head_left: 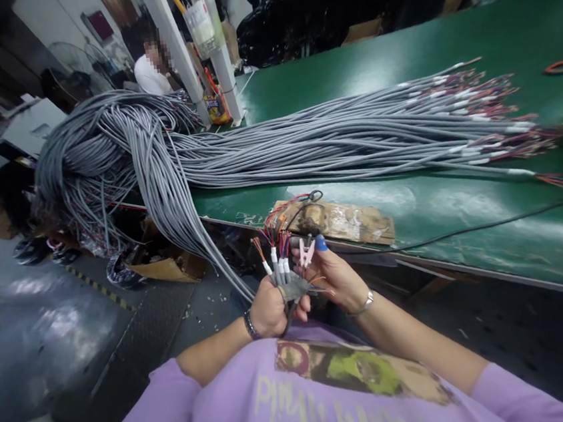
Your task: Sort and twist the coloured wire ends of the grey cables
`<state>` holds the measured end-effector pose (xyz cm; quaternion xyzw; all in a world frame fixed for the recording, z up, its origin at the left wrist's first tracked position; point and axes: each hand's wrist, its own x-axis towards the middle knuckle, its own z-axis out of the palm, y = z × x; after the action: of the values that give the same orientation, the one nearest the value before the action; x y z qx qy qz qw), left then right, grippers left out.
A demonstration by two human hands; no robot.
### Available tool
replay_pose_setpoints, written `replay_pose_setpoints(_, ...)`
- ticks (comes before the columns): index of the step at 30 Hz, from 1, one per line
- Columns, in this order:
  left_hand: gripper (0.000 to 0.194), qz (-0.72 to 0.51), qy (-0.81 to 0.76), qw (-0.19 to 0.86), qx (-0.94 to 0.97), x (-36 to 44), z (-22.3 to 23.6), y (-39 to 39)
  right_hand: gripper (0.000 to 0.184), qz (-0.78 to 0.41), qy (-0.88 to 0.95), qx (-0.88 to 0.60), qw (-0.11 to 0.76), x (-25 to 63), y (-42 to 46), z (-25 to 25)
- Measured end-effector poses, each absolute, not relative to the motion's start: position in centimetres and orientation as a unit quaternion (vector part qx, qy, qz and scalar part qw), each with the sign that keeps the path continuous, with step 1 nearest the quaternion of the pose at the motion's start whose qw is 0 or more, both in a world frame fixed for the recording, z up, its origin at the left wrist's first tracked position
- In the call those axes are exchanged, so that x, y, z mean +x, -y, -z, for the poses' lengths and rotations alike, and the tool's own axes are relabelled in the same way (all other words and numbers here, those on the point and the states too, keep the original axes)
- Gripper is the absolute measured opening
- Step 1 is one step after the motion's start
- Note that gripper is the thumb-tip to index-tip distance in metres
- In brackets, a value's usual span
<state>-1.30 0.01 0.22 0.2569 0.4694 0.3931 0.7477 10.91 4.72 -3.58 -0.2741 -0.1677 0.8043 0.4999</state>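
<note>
Left hand grips a bunch of gray cable ends beside the green desk

A bunch of gray cables (295, 287) is in front of the person's body, just off the near edge of the desk (463, 219). The left hand (268, 310) is closed firmly around it. Several ends stand up above the fist, with white sleeves (275, 263) and thin colored wires fanning out at the tips; other bare-tipped wires point toward the right hand (336, 276). That hand is beside the bunch, its fingers bent in close to a pale pink clip (307, 254); whether they grip it, I cannot tell. A blue covering (320, 242) sits on one of its fingertips.

Just beyond the hands, a worn wooden block (345, 221) lies along the desk's edge, red and black leads near its left end. A black cord (425, 241) trails rightward from there.

Farther back, a long bundle of gray cables (305, 145) stretches across the desk, its wire ends to the right, its other part heaped and drooping over the left side. Behind the heap rises a white post (227, 76). A cardboard box (169, 266) is on the floor at left, and a person in a white top (150, 76) is in the background.
</note>
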Motion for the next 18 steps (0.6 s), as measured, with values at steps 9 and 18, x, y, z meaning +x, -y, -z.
replay_pose_setpoints(9, 0.045, -0.382, -0.492, 0.738, 0.262, -1.19, 0.25, -0.05, 0.037, -0.813, 0.143, -0.268, 0.497, 10.70, -4.42, 3.80)
replay_pose_setpoints(18, 0.043, -0.390, -0.463, 0.737, 0.300, -1.51, 0.07, 0.79, 0.041, -0.830, 0.172, -0.240, 0.473, 11.56, -3.96, 3.29)
